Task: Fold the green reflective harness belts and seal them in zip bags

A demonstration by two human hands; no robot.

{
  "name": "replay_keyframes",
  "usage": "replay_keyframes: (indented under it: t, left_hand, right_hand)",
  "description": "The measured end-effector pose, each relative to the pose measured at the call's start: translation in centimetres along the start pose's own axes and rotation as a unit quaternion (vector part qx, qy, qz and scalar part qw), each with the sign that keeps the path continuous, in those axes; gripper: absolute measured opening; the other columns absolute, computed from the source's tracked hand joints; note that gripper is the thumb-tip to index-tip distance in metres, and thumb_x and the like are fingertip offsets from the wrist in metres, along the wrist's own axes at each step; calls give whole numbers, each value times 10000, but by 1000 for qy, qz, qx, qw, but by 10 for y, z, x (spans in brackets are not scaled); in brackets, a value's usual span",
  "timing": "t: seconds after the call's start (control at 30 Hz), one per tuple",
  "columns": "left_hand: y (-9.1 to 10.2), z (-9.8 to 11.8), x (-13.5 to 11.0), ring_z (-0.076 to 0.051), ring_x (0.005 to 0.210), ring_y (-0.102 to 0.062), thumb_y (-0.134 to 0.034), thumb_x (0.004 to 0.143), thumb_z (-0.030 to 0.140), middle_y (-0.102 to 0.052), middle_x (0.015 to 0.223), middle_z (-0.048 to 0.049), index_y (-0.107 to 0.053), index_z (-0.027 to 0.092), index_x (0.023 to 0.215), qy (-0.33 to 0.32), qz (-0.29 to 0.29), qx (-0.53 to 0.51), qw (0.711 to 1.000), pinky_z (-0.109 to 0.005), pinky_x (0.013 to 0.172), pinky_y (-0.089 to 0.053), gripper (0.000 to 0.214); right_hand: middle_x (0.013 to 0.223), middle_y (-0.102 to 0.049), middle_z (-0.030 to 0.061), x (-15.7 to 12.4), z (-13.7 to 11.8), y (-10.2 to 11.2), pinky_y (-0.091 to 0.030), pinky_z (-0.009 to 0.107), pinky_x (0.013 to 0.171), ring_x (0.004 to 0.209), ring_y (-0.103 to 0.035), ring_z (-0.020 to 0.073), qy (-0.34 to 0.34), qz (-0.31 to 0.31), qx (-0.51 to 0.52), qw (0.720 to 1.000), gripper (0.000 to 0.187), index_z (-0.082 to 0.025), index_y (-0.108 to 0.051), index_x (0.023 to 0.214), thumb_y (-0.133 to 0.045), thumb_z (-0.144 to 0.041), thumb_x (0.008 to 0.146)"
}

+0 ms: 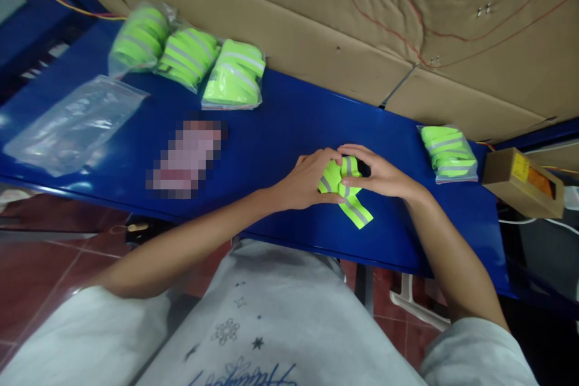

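Note:
A neon-yellow band with grey reflective stripes [350,205] lies bunched on the blue table [271,132] near its front edge. My left hand [305,184] grips the bundle from the left with curled fingers. My right hand [377,174] closes on it from the right, thumb and fingers pinching the folded part. One loose end of the band sticks out toward me below the hands.
Three bagged bundles of the same bands [190,57] sit at the back left, another bag [449,154] at the right. A stack of clear plastic bags [75,123] lies far left. A cardboard box [522,181] stands at the right end. Cardboard sheets [362,18] line the back.

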State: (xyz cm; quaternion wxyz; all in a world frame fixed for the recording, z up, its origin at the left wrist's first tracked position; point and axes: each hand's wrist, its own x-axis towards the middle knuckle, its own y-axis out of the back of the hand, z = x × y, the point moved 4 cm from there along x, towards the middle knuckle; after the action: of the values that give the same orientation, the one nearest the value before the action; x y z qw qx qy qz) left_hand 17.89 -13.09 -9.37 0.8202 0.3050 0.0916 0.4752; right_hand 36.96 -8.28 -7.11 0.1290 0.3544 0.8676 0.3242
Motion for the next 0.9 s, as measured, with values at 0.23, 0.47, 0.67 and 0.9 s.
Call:
replay_keyframes:
  t: [0.23, 0.47, 0.67, 0.9]
  left_hand:
    - [7, 9, 15, -289, 1248, -544, -824, 798, 558, -524, 1366, -131, -430, 224, 1400, -66, 41, -56, 995, -468, 1087, -473, 793]
    - [6, 7, 15, -340, 1438, -435, -913, 639, 626, -423, 1517, -185, -369, 209, 1505, -7, 72, -74, 995, -497, 1178, -435, 1104]
    - [3, 20, 11, -313, 1126, -689, -812, 787, 614, -679, 1296, -86, -528, 238, 1358, 43, -26, 34, 998, -424, 935, -534, 740]
    - [-34, 51, -12, -385, 1184, -588, -581, 967, 614, -627, 1301, -226, -497, 55, 1415, -94, 36, 305, 947, -512, 964, -449, 721]
  right_hand:
    - [1196, -695, 77, 9, -5, 5, -546, 427, 994, 1112, -664, 258, 42, -2, -25, 999, 566, -229, -659, 1317, -832, -406, 808]
    - [1307, -602, 98, -17, -21, -2, -526, 462, 1035, 1208, -603, 276, 61, 84, -112, 988, 521, -295, -575, 1405, -741, -363, 916]
    - [1270, -601, 92, -38, -33, -15, -543, 485, 1009, 1195, -594, 281, 127, 129, -173, 968, 412, -317, -562, 1382, -642, -278, 979]
    - [1160, -617, 64, -63, -26, -30, -538, 468, 1030, 1201, -585, 250, 196, 165, -196, 947, 329, -297, -594, 1200, -582, -90, 944]
